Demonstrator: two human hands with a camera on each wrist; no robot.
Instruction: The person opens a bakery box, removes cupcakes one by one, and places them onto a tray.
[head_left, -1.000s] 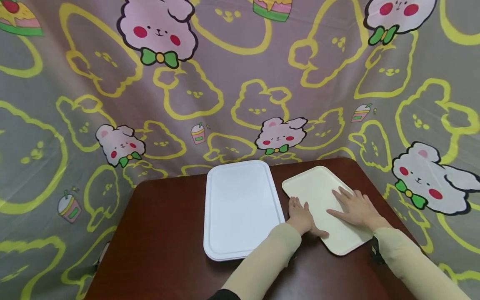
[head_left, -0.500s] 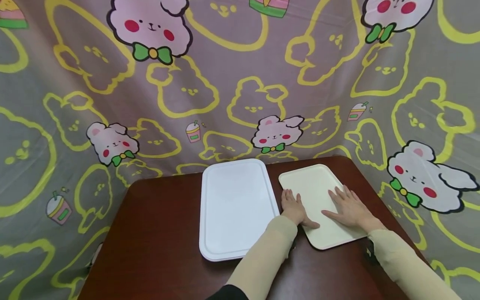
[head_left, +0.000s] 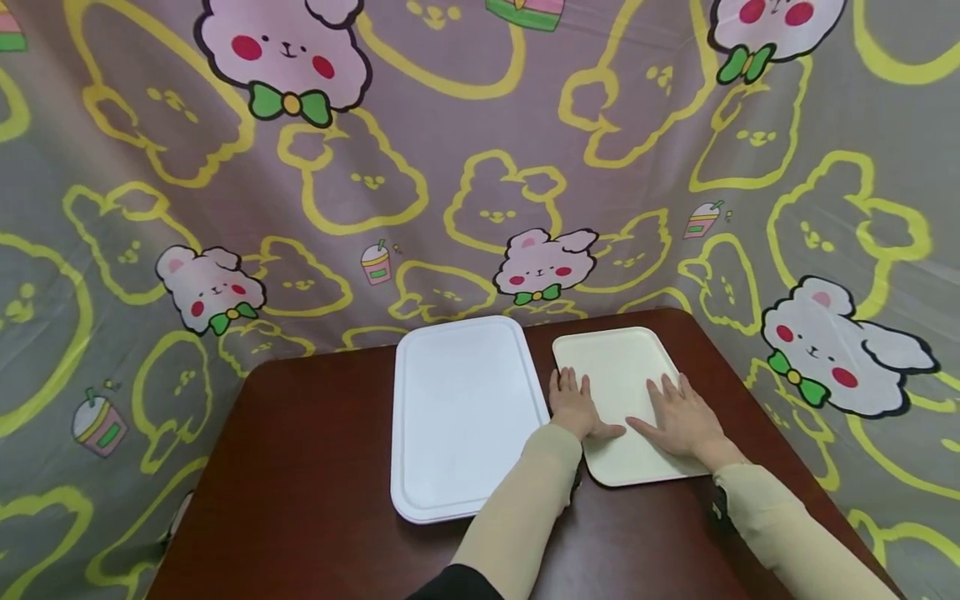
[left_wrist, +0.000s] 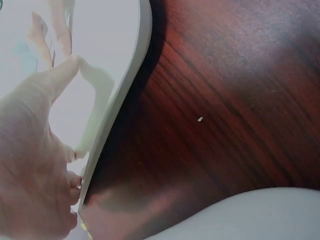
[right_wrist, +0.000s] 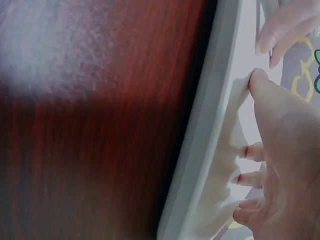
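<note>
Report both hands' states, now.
Left hand: open, resting at the cream tray's left edge, holding nothing.
Right hand: open, resting on the same tray, holding nothing.

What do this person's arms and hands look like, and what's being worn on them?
The left hand and right hand are bare, with no gloves or rings showing. A plain cream fabric left sleeve and a matching right sleeve cover the forearms; black fabric shows at the left one's upper end. A small dark object sits under the right wrist, too hidden to identify.
</note>
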